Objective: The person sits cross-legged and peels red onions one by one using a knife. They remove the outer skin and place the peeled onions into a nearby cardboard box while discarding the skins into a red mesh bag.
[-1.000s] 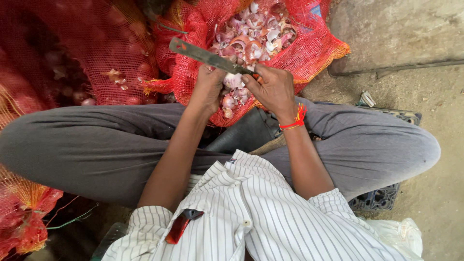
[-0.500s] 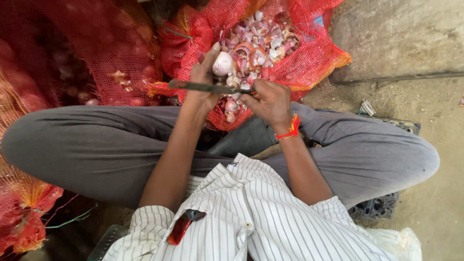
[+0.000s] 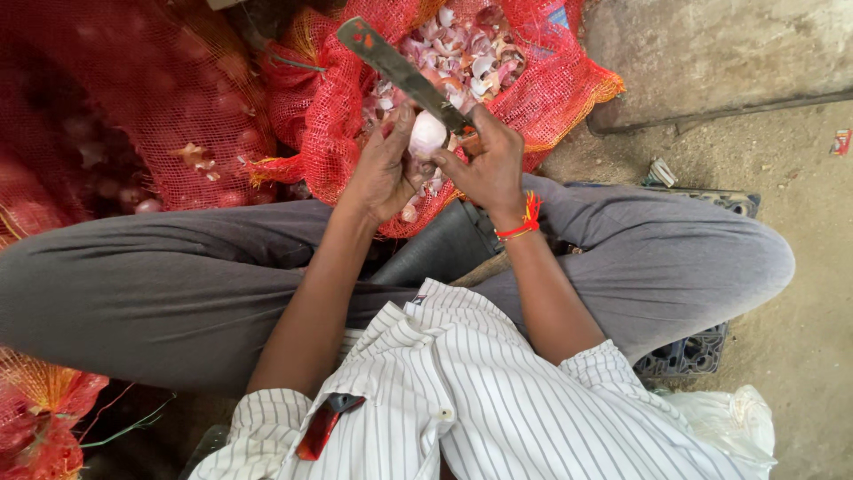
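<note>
1. While the person sits cross-legged in grey trousers (image 3: pixel 178 284), the left hand (image 3: pixel 384 171) is wrapped around a pale, partly peeled onion (image 3: pixel 427 133), fingers curled at its left side
2. The right hand (image 3: pixel 489 164) grips the handle of a long dark knife (image 3: pixel 400 73), fist tight around it; the blade slants up and to the left, past the onion, which sits just beside the blade's lower end
3. A red thread bracelet (image 3: pixel 522 222) circles the right wrist
4. Behind the hands, an open red mesh sack (image 3: pixel 569 84) is spread flat and holds a heap of pink and white onion peels (image 3: pixel 462 53)
5. A small blue label (image 3: pixel 557 18) shows at the sack's upper right edge; its print is too small to tell
6. To the left stands a bulging red mesh sack (image 3: pixel 133 107) filled with whole onions
7. More red mesh (image 3: pixel 40 418) lies at the lower left
8. A red and black object (image 3: pixel 322 425) sticks out of the striped shirt (image 3: pixel 498 400) pocket
9. A small wrapper (image 3: pixel 841 142) lies on the concrete floor (image 3: pixel 800 178) at far right
</note>
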